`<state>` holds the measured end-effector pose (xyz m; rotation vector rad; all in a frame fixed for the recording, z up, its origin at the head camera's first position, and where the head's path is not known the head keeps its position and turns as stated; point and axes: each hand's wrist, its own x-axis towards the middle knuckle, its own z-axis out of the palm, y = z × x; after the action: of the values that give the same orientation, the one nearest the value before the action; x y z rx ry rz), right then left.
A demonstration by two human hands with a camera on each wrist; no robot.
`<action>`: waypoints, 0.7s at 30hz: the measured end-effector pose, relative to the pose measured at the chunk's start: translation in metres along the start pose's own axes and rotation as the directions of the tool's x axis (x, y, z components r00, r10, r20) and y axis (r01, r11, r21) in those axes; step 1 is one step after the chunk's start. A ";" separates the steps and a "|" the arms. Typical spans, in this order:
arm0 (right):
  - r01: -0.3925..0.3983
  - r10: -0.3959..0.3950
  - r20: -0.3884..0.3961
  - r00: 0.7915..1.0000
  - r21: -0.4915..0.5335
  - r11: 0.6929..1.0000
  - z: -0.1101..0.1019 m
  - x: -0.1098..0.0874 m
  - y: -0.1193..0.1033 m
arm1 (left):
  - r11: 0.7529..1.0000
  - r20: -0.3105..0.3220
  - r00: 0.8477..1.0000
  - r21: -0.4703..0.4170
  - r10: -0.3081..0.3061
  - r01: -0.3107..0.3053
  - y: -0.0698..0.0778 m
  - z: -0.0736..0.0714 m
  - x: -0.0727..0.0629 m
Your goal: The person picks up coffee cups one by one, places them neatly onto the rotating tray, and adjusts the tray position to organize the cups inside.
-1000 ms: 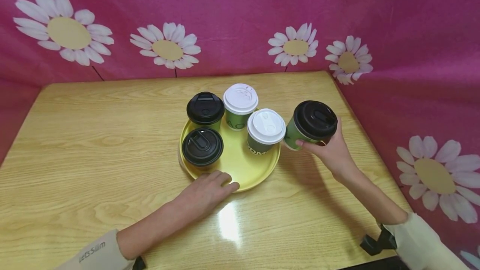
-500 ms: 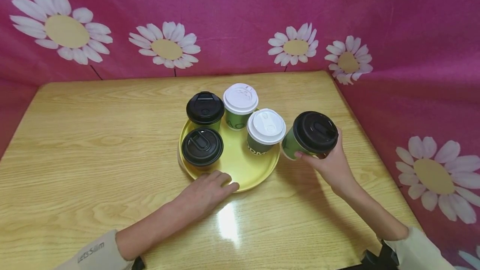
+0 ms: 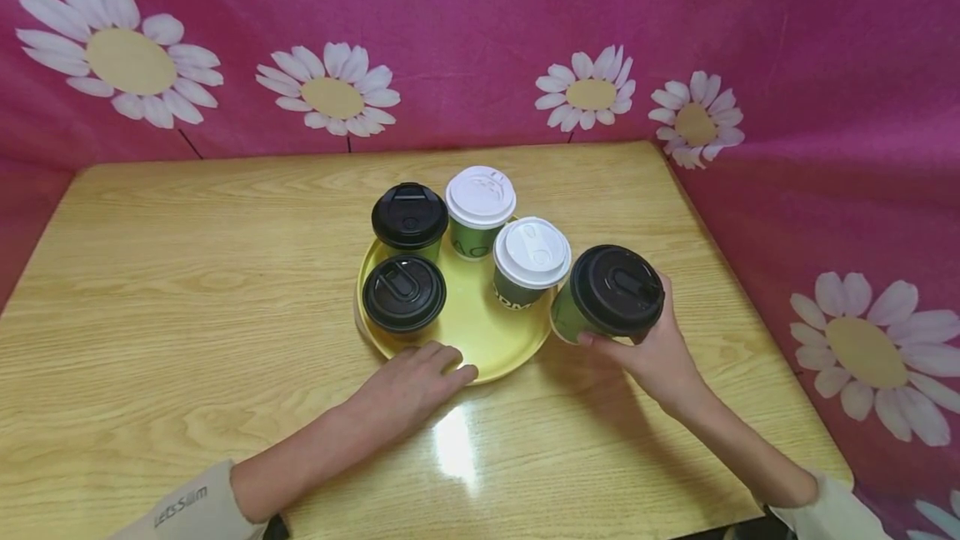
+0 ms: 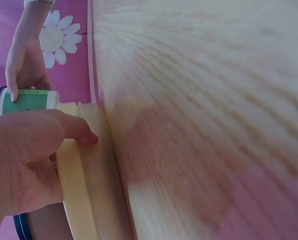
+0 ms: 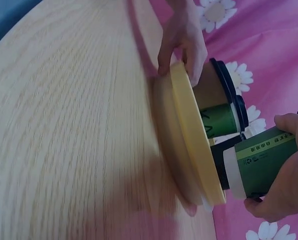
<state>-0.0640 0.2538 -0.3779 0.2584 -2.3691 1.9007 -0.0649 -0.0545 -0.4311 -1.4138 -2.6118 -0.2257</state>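
My right hand [image 3: 663, 361] grips a green paper coffee cup [image 3: 618, 290] with a black lid, held tilted over the right edge of a round yellow tray [image 3: 483, 348]. In the right wrist view the held cup [image 5: 266, 162] is close to the tray's rim, fingers wrapped around its side. My left hand [image 3: 420, 377] holds the near rim of the tray; the left wrist view shows the thumb [image 4: 84, 131] outside the rim and the other fingers inside. On the tray stand two black-lidded cups at the left and two white-lidded cups [image 3: 531, 252] at the back and right.
The tray stands on a light wooden table [image 3: 210, 290], raised a little on a base in the wrist views. A pink cloth [image 3: 465, 40] printed with daisies hangs behind and along the right side. Bare wood surrounds the tray.
My right hand has brought the cup down towards the near side and slightly left, closer over the tray's edge. The left hand and the other cups have stayed in place.
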 end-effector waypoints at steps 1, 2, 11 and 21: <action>-0.002 0.002 0.005 1.000 -0.005 1.000 0.001 -0.001 -0.001 | 1.000 -0.001 1.000 -0.001 0.000 0.000 0.000 0.000 0.000; -0.004 0.004 0.010 1.000 -0.009 1.000 0.002 -0.002 -0.002 | 1.000 0.001 1.000 -0.001 0.000 0.000 0.000 0.000 0.000; -0.006 0.008 0.060 0.998 -0.026 1.000 0.009 -0.006 -0.006 | 1.000 0.005 1.000 -0.010 -0.004 0.004 0.000 0.000 0.000; 0.040 -0.038 0.123 0.992 -0.015 0.999 0.022 -0.008 -0.003 | 1.000 0.025 1.000 -0.012 -0.008 0.008 0.000 -0.001 0.000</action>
<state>-0.0548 0.2327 -0.3811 0.4283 -2.4363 1.8978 -0.0645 -0.0545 -0.4301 -1.4196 -2.6406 -0.2276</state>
